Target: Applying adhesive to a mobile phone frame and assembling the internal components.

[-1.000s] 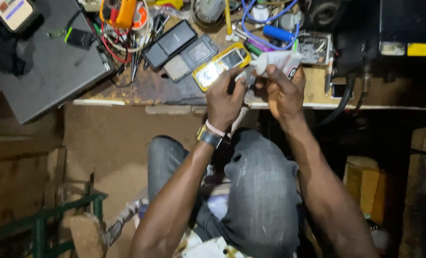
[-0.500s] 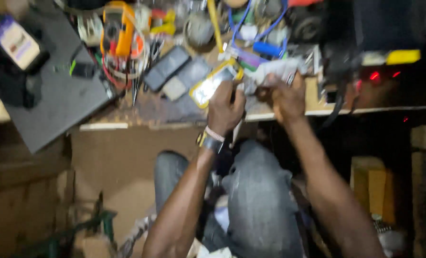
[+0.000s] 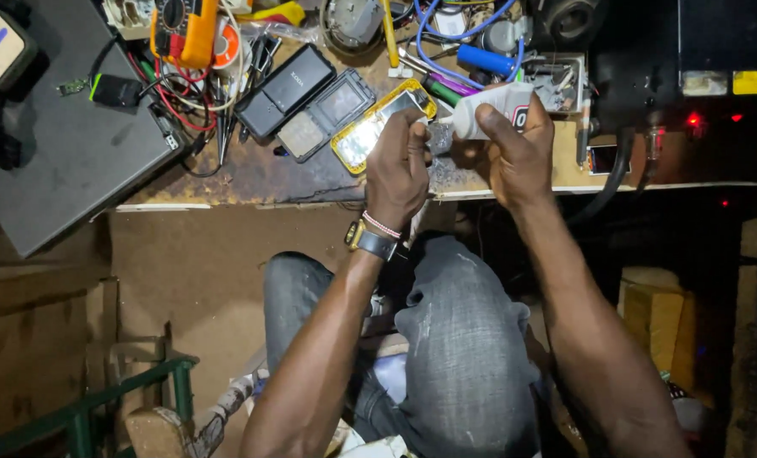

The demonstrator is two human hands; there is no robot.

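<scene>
- The right hand [image 3: 518,153] was curled tight around a white tube [image 3: 489,108], with the nozzle end pointing left toward the other hand.
- The left hand [image 3: 398,165] had its fingers bunched narrow at the tube's tip, pinching something small there; what it pinched could not be made out.
- The left wrist wore a dark watch [image 3: 372,242] and a thin beaded band.
- The tube sat at upper centre of the frame, above the edge of the workbench [image 3: 251,174]; it looked plump, white, with a dark and red mark near the thumb.
- Just left of the left hand lay a yellow-framed phone [image 3: 370,127], flat, tilted on the bench.
- Further left lay two dark phone bodies [image 3: 302,102], side by side.
- An orange multimeter [image 3: 187,30] stood at upper left, among red and white wires.
</scene>
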